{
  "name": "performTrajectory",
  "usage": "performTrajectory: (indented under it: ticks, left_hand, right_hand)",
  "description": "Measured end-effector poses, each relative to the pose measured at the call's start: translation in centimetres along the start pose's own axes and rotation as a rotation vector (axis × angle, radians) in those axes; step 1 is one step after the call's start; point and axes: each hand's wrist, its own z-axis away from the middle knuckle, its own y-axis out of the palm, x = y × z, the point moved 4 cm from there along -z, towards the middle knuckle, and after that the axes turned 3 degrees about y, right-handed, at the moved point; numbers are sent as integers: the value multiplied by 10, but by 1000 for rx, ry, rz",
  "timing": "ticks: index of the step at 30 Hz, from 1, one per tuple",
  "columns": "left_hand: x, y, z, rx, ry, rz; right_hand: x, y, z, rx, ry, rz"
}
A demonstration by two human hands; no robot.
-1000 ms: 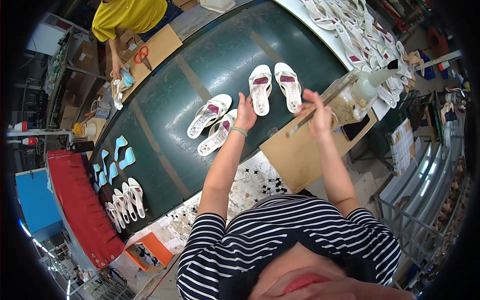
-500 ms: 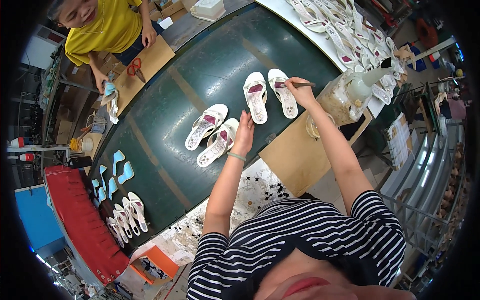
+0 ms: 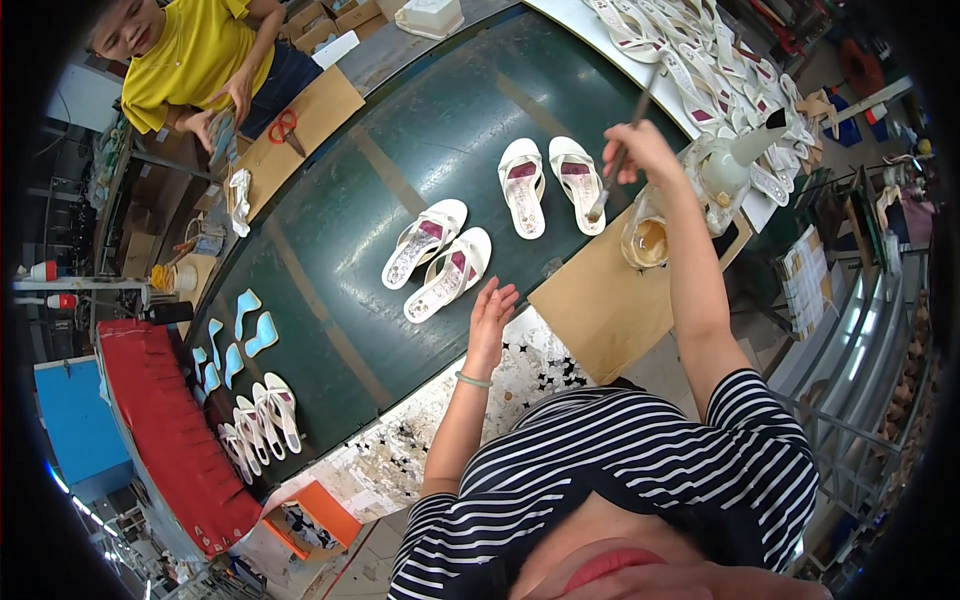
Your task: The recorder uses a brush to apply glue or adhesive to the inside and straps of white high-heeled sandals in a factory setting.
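My right hand [image 3: 645,152] is closed around the dark handle of a brush [image 3: 622,160], which slants up to the right. Its bristles are at the heel end of a white sandal [image 3: 577,180], the rightmost on the green belt [image 3: 350,260]. Just left of that one lies its matching sandal [image 3: 522,190]. Another pair, with one sandal [image 3: 450,275] nearer me, rests further left. My left hand [image 3: 492,318] is raised near the belt's front edge, fingers apart, holding nothing. Below my right wrist stands a jar of yellowish liquid [image 3: 650,243].
A pale spouted bottle [image 3: 722,175] stands beside the jar, near brown cardboard [image 3: 590,300]. Many white sandals [image 3: 690,70] cover the board at far right. Light-blue pieces [image 3: 262,335] and white sandals [image 3: 280,405] sit at left. A person in yellow [image 3: 205,60] stands across, by red scissors [image 3: 285,128].
My right hand has lifted and moved right; the brush has swung steeper, its tip now at the heel. My left hand has drawn back toward me. The other person's hands have come together.
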Motion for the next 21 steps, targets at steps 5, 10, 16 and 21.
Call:
performTrajectory:
  ticks: [5, 10, 16, 21]
  left_hand:
    - [-14, 2, -27, -1, -2, 34]
    - [-30, 18, -91, -4, 54, 29]
    - [-10, 34, -177, 75, -20, 196]
    - [-3, 47, -206, 101, 13, 203]
  right_hand:
    - [-1, 0, 45, 61, -133, -433]
    - [-112, 45, 65, 19, 125, -583]
    - [-168, 79, 81, -6, 339, -545]
    - [-156, 97, 83, -162, 416, -725]
